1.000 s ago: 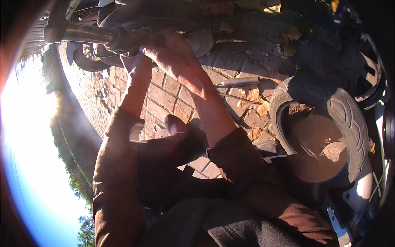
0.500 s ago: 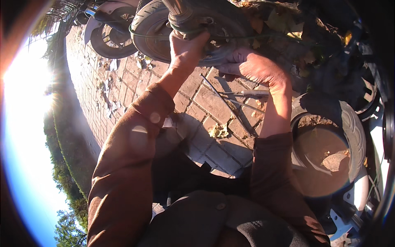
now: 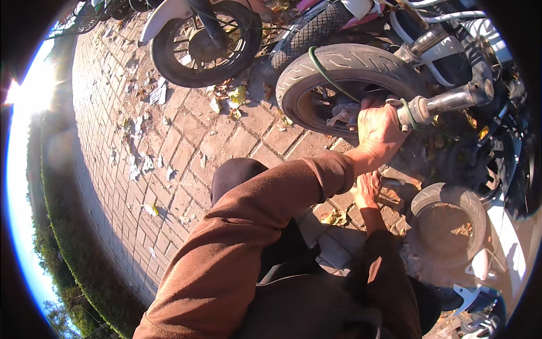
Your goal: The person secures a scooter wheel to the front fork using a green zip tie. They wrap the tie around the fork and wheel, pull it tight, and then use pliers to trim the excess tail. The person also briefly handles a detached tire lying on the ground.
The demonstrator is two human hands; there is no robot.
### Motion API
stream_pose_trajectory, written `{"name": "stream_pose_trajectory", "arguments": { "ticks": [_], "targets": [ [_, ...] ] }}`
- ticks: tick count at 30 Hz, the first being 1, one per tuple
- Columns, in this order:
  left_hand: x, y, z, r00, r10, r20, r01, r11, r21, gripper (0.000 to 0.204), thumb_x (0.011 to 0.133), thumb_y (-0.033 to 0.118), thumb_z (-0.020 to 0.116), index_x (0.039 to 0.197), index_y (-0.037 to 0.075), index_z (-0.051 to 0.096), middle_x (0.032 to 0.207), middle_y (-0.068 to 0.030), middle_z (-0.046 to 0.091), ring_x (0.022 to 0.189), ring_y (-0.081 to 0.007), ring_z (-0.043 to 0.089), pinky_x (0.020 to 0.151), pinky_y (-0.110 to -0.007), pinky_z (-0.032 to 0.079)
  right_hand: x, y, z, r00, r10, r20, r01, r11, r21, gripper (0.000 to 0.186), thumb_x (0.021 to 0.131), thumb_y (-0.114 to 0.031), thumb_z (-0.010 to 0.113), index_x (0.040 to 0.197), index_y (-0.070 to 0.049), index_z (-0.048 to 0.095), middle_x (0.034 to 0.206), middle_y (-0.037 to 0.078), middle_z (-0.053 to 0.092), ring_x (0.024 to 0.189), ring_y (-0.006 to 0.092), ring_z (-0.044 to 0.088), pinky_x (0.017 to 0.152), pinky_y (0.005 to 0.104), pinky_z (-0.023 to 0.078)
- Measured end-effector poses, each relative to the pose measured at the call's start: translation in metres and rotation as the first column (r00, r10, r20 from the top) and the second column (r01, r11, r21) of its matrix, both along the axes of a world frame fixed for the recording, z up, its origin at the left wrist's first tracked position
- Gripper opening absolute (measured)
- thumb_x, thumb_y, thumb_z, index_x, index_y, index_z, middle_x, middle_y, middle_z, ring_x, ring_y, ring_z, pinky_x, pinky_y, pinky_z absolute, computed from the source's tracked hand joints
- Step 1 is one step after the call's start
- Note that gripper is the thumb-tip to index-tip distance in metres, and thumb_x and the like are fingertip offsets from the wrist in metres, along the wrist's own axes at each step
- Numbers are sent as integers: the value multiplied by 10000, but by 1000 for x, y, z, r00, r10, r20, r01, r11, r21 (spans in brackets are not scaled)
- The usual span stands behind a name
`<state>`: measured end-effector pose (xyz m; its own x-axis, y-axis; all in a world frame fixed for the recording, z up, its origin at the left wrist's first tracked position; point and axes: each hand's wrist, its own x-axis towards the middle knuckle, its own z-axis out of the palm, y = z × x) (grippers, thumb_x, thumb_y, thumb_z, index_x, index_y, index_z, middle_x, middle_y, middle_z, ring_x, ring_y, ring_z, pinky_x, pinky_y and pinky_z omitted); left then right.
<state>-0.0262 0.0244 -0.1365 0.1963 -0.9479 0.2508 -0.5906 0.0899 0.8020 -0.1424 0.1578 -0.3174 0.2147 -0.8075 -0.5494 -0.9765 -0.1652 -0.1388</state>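
Observation:
My left hand (image 3: 377, 127) is closed around the lower end of a metal fork leg (image 3: 451, 103), beside the wheel's hub. The scooter wheel (image 3: 344, 73) stands tilted, its worn black tyre still around the rim. A green cord (image 3: 324, 70) loops over the tyre, and more of it wraps the fork end. Lower down, my right hand (image 3: 368, 189) reaches to the brick paving among hand tools. A tool handle (image 3: 393, 181) sticks out just beside its fingers. Those fingers are partly hidden, so I cannot tell whether they grip anything.
A loose tyre (image 3: 477, 214) lies on the ground at right, with white body panels (image 3: 508, 243) beyond it. Another wheeled vehicle's front wheel (image 3: 206, 48) stands at upper left. Dry leaves (image 3: 234, 99) and paper scraps litter the brick paving (image 3: 169, 198).
My view has turned, so the wheel appears farther right. My right hand has left the wheel's lower edge and moved down to the tools. The left hand stays at the fork end.

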Motion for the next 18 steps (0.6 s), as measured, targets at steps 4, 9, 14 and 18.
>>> {"name": "stream_pose_trajectory", "arguments": {
  "ticks": [4,9,14,18],
  "targets": [
    [11,-3,2,987,-139,-76,141,990,27,389,666,212,765,990,35,644,915,-181,683,951,-349,639,967,-422,422,-11,11,-40,977,41,208,36,935,-352,365,870,-315,601,1156,-103,679,1129,169,674,1100,370,615,937,478,470],
    [18,-6,-1,971,-226,-77,231,971,60,442,625,181,774,1015,33,628,1043,-185,662,1051,-331,610,982,-417,416,-22,38,-54,995,88,-42,-93,986,-139,344,870,-264,601,1154,-81,664,1116,162,671,1073,358,623,924,486,473],
    [19,-10,-6,953,-275,-129,282,958,45,478,610,189,780,1032,31,620,1062,-187,649,1069,-341,599,996,-420,411,-15,57,-51,882,-61,468,297,842,-450,182,889,-180,534,1000,-106,658,1002,84,664,1006,265,614,875,392,476],
    [22,-10,-7,932,-346,-113,356,929,96,518,605,196,780,1067,28,617,1099,-191,630,1100,-350,576,1014,-423,400,-13,56,-36,998,12,-57,-24,975,-221,186,856,-187,556,984,-91,651,997,96,666,974,283,620,854,421,478]
  ]
}}
